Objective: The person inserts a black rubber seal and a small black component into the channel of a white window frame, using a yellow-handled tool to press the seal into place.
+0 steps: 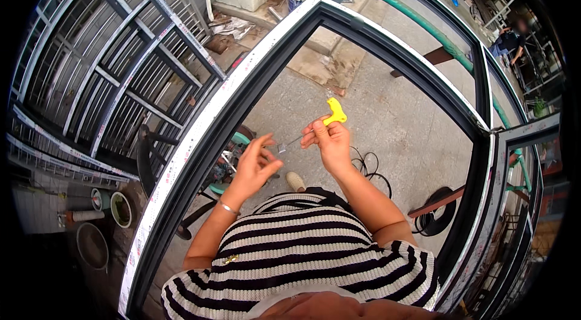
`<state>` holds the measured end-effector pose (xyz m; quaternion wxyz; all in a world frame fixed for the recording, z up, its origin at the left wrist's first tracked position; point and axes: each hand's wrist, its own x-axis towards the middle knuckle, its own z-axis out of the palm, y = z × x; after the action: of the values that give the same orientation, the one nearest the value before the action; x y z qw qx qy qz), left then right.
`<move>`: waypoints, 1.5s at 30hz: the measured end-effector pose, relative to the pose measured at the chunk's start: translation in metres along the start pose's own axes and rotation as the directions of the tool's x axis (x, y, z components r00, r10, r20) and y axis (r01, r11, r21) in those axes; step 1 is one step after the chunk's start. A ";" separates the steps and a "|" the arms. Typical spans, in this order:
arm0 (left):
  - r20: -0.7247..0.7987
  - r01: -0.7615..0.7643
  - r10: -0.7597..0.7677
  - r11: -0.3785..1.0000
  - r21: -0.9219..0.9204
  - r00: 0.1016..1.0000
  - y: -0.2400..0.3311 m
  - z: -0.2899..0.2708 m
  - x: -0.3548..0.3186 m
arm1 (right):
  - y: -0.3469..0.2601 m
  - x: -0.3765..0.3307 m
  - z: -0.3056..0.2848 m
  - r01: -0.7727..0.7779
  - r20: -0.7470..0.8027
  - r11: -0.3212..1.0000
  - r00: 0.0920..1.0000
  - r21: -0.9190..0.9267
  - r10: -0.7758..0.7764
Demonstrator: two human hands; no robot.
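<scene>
Yellow-handled and thin-shafted, our tool (pixel 334 114) looks light and stiff; our right hand (pixel 334 146) pinches it by the base of the handle, a sure place to hold, since the slender shaft (pixel 295 140) might bend under sideways load. Our left hand (pixel 251 170), fingers loosely spread, hovers just beside the tip, within the black-and-white frame (pixel 243 67), grey paving (pixel 387 102) farther below.

A: Where is the head camera mounted?
B: Head-worn, left unit of a side-by-side pair, facing down over the striped sweater (pixel 302 229).
A: Working range?
B: Close: the left hand (pixel 251 169) and right hand (pixel 334 146) lie near mid-picture. The wide fisheye field continues through the window frame (pixel 242 69) to the concrete floor (pixel 393 120) below.
</scene>
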<state>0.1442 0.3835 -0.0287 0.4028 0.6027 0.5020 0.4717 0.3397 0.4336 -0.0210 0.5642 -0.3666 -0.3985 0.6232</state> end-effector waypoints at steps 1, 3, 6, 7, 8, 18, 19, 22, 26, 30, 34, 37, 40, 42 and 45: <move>0.034 -0.010 0.008 0.998 0.054 0.999 0.013 0.003 0.003 | 0.002 -0.003 0.007 -0.008 -0.006 1.000 1.000 -0.010 0.008; 0.110 -0.098 0.081 0.982 0.160 0.991 0.016 0.003 0.008 | 0.009 -0.003 0.006 -0.035 0.032 0.999 0.999 -0.033 0.036; 0.222 -0.260 0.210 0.939 0.224 0.952 -0.001 0.007 0.013 | 0.015 -0.008 0.012 0.049 -0.023 0.999 0.999 0.007 -0.049; 0.234 -0.254 0.205 0.946 0.203 0.950 -0.006 0.004 0.010 | 0.012 -0.002 0.016 0.109 -0.049 0.994 0.993 0.022 -0.108; 0.229 -0.237 0.185 0.944 0.228 0.956 -0.010 -0.001 0.007 | 0.004 0.006 0.022 -0.008 -0.064 0.981 0.998 0.193 0.021; 0.365 -0.021 -0.016 0.995 0.098 0.931 -0.006 0.009 0.003 | -0.022 0.012 0.023 -0.202 -0.047 0.785 0.958 0.586 0.282; 0.395 0.034 -0.044 0.999 0.033 0.918 -0.008 0.008 0.003 | -0.022 0.014 0.023 -0.208 -0.036 0.784 0.959 0.585 0.281; 0.495 0.273 -0.151 0.944 -0.186 0.856 -0.009 0.009 -0.005 | -0.015 0.012 0.016 -0.218 -0.026 0.770 0.956 0.600 0.291; 0.512 0.416 -0.220 0.857 -0.305 0.830 -0.015 0.010 -0.025 | 0.013 -0.003 0.019 -0.270 -0.141 0.762 0.894 0.589 0.425; 0.346 0.176 -0.161 0.984 -0.012 0.924 -0.044 0.013 -0.040 | 0.041 -0.006 0.019 -0.239 -0.297 0.798 0.838 0.553 0.457; 0.330 0.098 -0.141 0.985 0.143 0.933 -0.019 0.006 -0.034 | 0.044 -0.002 0.025 -0.225 -0.337 0.796 0.817 0.562 0.469; 0.189 -0.118 0.067 0.954 0.275 0.980 -0.040 0.007 -0.033 | 0.053 0.003 0.024 -0.221 -0.334 0.759 0.798 0.612 0.501; 0.248 -0.177 0.077 0.894 0.413 0.966 -0.041 0.003 -0.034 | 0.056 0.010 0.015 -0.306 -0.261 0.644 0.730 0.702 0.631; 0.277 -0.094 0.009 0.950 0.296 0.961 -0.048 0.001 -0.038 | 0.051 0.013 0.013 -0.394 -0.166 0.572 0.702 0.720 0.692; 0.316 0.156 -0.128 0.986 -0.064 0.940 -0.059 0.005 -0.047 | 0.046 0.013 0.016 -0.477 -0.053 0.544 0.716 0.691 0.696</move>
<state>0.1330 0.3472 -0.0944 0.5358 0.6133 0.4531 0.3625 0.3052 0.4427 -0.0562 0.4636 -0.3638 0.0819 0.8038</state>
